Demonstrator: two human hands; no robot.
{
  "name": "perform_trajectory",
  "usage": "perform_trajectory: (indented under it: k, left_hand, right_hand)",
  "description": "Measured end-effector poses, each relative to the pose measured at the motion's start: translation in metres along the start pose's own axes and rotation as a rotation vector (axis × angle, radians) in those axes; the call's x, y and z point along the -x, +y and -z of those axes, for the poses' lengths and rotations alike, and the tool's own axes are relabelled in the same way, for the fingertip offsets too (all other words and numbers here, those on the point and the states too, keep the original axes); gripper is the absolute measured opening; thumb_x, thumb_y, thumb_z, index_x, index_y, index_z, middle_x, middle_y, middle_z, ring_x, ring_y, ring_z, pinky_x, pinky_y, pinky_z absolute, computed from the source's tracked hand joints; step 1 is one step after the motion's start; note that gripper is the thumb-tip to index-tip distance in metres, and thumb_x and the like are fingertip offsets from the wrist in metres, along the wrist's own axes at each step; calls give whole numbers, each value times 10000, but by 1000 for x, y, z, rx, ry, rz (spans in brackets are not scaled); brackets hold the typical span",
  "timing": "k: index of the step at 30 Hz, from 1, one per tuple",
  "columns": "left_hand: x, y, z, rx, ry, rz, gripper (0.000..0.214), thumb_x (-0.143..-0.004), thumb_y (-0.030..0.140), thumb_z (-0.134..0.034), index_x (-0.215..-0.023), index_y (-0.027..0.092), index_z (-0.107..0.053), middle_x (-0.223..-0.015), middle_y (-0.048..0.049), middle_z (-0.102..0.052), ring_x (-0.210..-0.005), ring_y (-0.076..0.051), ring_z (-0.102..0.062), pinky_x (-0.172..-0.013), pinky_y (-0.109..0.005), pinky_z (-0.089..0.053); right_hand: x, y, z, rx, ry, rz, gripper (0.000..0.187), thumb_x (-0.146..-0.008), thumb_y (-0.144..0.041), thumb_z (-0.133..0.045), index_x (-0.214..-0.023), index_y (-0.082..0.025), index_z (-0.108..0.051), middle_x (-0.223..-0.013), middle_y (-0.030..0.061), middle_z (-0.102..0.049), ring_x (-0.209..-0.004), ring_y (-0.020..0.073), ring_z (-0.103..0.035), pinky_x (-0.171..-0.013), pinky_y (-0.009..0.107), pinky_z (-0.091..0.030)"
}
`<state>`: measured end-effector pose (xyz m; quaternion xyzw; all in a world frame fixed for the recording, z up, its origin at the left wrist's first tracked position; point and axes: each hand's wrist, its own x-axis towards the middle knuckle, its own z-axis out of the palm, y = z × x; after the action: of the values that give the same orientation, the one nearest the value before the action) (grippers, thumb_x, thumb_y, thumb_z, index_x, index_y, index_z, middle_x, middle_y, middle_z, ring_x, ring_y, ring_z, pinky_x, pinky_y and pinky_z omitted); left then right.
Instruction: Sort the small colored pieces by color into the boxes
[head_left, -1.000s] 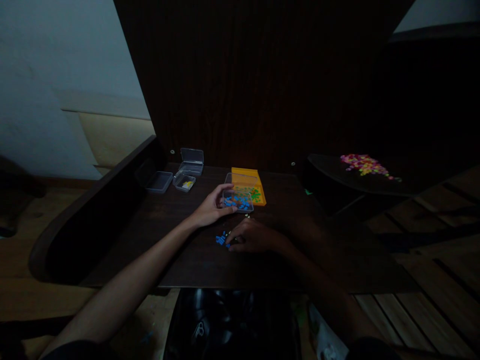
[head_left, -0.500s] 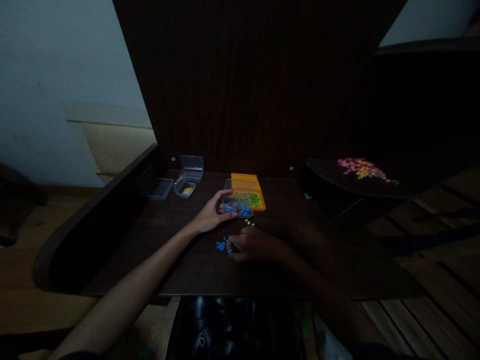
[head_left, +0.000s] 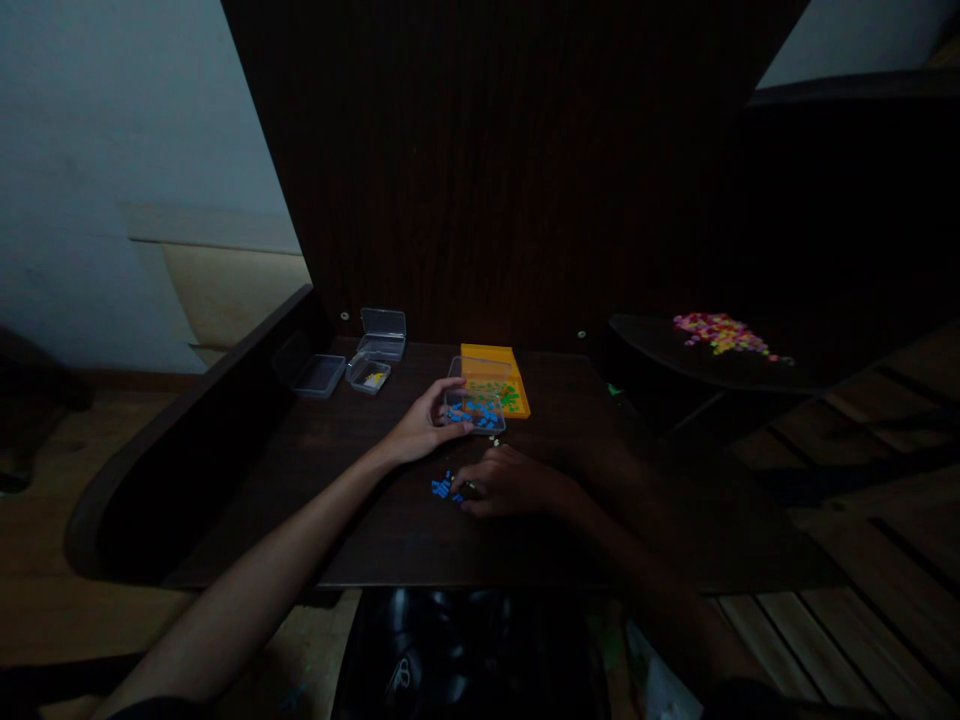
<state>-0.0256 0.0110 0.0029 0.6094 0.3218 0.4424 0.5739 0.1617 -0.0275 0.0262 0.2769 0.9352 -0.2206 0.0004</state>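
My left hand [head_left: 431, 422] is closed around the near left side of a clear plastic box [head_left: 491, 430] with blue pieces in it; its lid stands raised at the back. Lower down, my right hand [head_left: 499, 482] bends its fingers over a small heap of blue pieces [head_left: 442, 485] on the dark table. Its fingertips are at the heap's right edge; whether a piece is between them is too dark to see. A few pale pieces [head_left: 494, 440] lie just beyond that hand. Behind the clear box, an orange box [head_left: 517, 408] stands open with green pieces inside.
At the back left are an open clear box [head_left: 384, 346], a small box with yellow pieces [head_left: 369, 378] and a shallow clear tray [head_left: 321, 376]. A raised wooden side [head_left: 187, 440] borders the table's left. Pink and yellow pieces [head_left: 724, 334] are heaped on a surface at right.
My right hand's fingers have shifted slightly at the edge of the blue heap. The left hand stays on the clear box. The whole view has moved a little.
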Motion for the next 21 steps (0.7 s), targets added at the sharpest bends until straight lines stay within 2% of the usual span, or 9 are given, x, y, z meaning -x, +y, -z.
perform_trajectory:
  k: [7, 10, 14, 21]
  left_hand:
    - [0, 2, -1, -8, 3, 6, 675, -685, 230, -765, -1271, 210, -431, -1328, -127, -516, -1023, -216, -644, -977, -473, -487]
    - [0, 1, 0, -23, 4, -4, 670, -685, 234, -765, -1269, 213, -437, -1325, -123, -522, -1019, -215, -646, -981, -480, -483]
    - [0, 0, 0, -10, -4, -11, 670, -688, 228, -763, -1268, 207, -428, -1332, -132, -517, -1028, -215, -645, -989, -477, -475]
    - [0, 1, 0, -8, -4, -17, 667, -686, 217, -762, -1265, 204, -430, -1331, -129, -517, -1027, -214, -646, -970, -454, -491]
  right_hand:
    - [0, 6, -1, 16, 31, -16, 267, -816, -437, -659, -943, -206, -703, -716, -3, -678, -666, 123, -598, -646, 231, -365]
    - [-2, 5, -5, 44, 26, -20, 289, -807, -467, -659, -939, -216, -714, -762, 10, -701, -718, 142, -621, -675, 241, -378]
    - [-3, 2, -6, 59, 24, -37, 258, -829, -443, -645, -947, -226, -719, -792, 19, -717, -787, 165, -637, -721, 256, -395]
    - [-3, 4, -6, 43, 4, 7, 211, -905, -350, -554, -963, -220, -710, -833, 30, -719, -788, 154, -641, -717, 246, -407]
